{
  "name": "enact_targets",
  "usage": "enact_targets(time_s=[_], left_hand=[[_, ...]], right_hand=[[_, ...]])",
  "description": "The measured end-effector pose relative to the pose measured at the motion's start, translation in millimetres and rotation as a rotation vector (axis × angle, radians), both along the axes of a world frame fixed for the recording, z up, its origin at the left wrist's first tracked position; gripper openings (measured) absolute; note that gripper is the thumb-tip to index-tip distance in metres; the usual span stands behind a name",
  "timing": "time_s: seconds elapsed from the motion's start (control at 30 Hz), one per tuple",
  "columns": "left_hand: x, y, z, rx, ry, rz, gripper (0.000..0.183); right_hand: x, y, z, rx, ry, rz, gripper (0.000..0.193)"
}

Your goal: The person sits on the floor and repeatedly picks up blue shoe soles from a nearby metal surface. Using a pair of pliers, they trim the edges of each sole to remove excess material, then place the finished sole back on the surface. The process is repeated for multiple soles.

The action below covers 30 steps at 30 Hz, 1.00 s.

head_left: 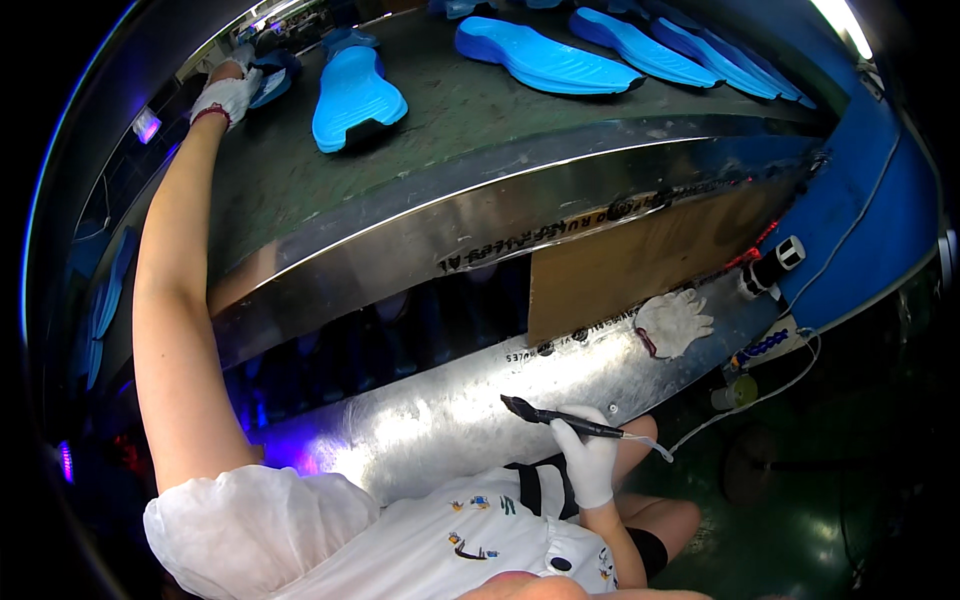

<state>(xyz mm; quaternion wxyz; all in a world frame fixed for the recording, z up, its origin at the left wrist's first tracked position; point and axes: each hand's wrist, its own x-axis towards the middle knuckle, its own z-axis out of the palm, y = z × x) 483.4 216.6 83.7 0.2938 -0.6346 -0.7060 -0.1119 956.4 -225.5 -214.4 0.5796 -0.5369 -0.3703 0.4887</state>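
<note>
My left arm stretches far up to the dark green belt (450,140), and my left hand (228,95), in a white glove with bare fingertips, is closed on the edge of a blue shoe sole (272,88). Its fingers are partly hidden and small in view. Beside it lies another bright blue shoe sole (357,100), toe away from me. Low at the right, my right hand (588,455), gloved in white, grips a black-handled brush (570,420). Dark bristles point left, and a thin pale tube (655,443) runs from the handle's other end.
Several blue soles (545,58) lie along the belt's far side. A metal rail (480,205) edges the belt. Below it are a cardboard sheet (640,265) and a shiny metal ledge (430,420) carrying a loose white glove (675,323). A black-and-white cylinder (775,265) stands at the right.
</note>
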Motion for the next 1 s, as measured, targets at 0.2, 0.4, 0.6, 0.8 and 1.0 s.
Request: enact_targets(time_s=[0.2, 0.4, 0.6, 0.8, 1.0], left_hand=[[12.4, -41.0, 8.6, -0.089, 0.011, -0.018, 0.065], [10.9, -122.2, 29.5, 0.253, -0.093, -0.043, 0.056], [84.7, -274.9, -16.5, 0.655, -0.226, -0.664, 0.028], [182.8, -410.9, -140.6, 0.787, -0.171, -1.184, 0.013], [295.0, -427.6, -326.5, 0.069, -0.700, -1.531, 0.029]], right_hand=[[0.1, -4.1, 5.5, 0.029, -0.030, 0.024, 0.023], [7.8, -23.9, 9.9, 0.067, -0.046, -0.010, 0.022], [20.0, -53.5, 1.2, 0.165, -0.036, -0.226, 0.016], [52.1, -86.6, -4.2, 0.193, 0.002, -0.461, 0.022], [81.4, -104.6, -30.3, 0.176, -0.025, -0.712, 0.022]])
